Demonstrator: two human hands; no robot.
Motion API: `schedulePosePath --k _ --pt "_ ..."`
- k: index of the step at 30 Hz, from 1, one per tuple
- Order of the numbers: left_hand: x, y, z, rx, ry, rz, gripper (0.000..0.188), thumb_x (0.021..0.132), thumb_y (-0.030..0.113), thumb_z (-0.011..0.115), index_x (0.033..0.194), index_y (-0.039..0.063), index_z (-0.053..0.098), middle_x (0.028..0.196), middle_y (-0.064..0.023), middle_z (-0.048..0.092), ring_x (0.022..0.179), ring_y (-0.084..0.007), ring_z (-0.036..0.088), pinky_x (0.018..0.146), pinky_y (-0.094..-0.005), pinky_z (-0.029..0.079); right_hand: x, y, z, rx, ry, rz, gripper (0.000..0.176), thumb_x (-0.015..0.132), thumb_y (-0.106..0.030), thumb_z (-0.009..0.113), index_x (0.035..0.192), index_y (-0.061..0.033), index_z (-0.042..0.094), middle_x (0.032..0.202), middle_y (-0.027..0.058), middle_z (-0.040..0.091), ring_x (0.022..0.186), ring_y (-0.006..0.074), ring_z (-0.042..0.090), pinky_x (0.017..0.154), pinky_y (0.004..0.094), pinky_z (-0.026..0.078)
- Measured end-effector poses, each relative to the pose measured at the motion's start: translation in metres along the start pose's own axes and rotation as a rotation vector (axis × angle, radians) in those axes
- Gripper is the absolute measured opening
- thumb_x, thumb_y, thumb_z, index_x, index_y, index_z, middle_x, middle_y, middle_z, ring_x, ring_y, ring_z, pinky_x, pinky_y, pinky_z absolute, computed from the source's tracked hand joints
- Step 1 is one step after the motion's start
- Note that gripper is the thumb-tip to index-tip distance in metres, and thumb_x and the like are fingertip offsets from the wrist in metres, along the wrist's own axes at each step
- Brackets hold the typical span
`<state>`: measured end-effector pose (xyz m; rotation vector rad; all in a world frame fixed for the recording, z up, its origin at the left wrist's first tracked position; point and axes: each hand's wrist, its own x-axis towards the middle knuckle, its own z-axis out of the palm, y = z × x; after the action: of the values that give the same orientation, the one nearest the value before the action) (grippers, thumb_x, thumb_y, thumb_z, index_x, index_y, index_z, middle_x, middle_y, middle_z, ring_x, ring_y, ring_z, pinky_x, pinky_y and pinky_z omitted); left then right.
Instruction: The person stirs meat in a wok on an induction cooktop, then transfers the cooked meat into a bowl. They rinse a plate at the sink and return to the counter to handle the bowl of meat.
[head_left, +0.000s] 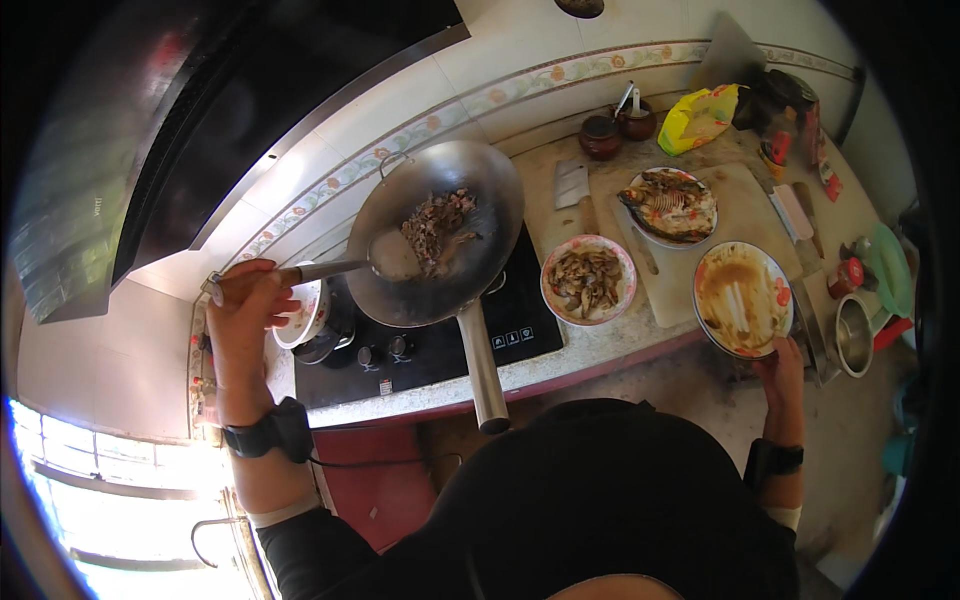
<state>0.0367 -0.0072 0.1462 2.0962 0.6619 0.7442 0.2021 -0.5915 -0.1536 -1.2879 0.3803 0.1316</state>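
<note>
My left hand (251, 300) grips the wooden handle of a metal wok spatula (394, 255), whose blade rests in the wok (487, 217) against a heap of cooked, dark meat-like food (439, 229). The wok sits tilted on the black cooktop (420, 360), its steel handle (480, 367) pointing towards me. My right hand (780, 367) holds the near rim of a sauce-smeared plate (742, 300) at the counter's front edge. Left of that plate is a floral bowl (589, 281) of sliced food. Behind them, a plate (671, 206) bears a cooked fish.
A cleaver (574, 187) lies behind the floral bowl, near lidded brown jars (600, 137) and a yellow bag (699, 118). An enamel pot (306, 311) stands left of the wok. A steel bowl (853, 334) and green basket (891, 270) are at the right. The range hood (300, 90) overhangs at upper left.
</note>
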Motion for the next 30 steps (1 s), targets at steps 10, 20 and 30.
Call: schedulePosePath --k 10,20,30 --pt "0.037 -0.034 0.034 -0.027 0.148 -0.102 0.025 0.091 0.021 0.064 0.098 -0.003 0.066 0.073 -0.0125 0.070 0.054 -0.0175 0.068 0.044 -0.0238 0.051 0.009 0.007 0.005 0.007 -0.049 0.010 0.025 0.093 -0.021 0.054 0.112 -0.0041 0.058 0.090 0.0047 0.068 0.068 0.0109 0.066 0.053 0.0235 0.055" --pt "0.031 -0.025 0.041 -0.054 -0.079 0.115 0.022 0.086 0.004 0.065 0.107 -0.004 0.063 0.084 -0.0111 0.071 0.069 -0.0133 0.067 0.061 -0.0227 0.053 0.003 0.002 0.005 -0.003 -0.058 -0.018 0.024 0.093 -0.020 0.054 0.110 -0.0029 0.057 0.090 0.0063 0.068 0.064 0.0119 0.066 0.052 0.0238 0.055" --pt "0.045 -0.021 0.083 -0.023 -0.268 0.199 0.018 0.083 0.002 0.067 0.101 -0.002 0.067 0.083 -0.0068 0.070 0.079 -0.0089 0.064 0.070 -0.0230 0.050 -0.001 0.002 0.007 0.008 -0.069 -0.020 0.024 0.094 -0.018 0.052 0.111 -0.0014 0.057 0.091 0.0080 0.069 0.064 0.0124 0.067 0.052 0.0236 0.056"
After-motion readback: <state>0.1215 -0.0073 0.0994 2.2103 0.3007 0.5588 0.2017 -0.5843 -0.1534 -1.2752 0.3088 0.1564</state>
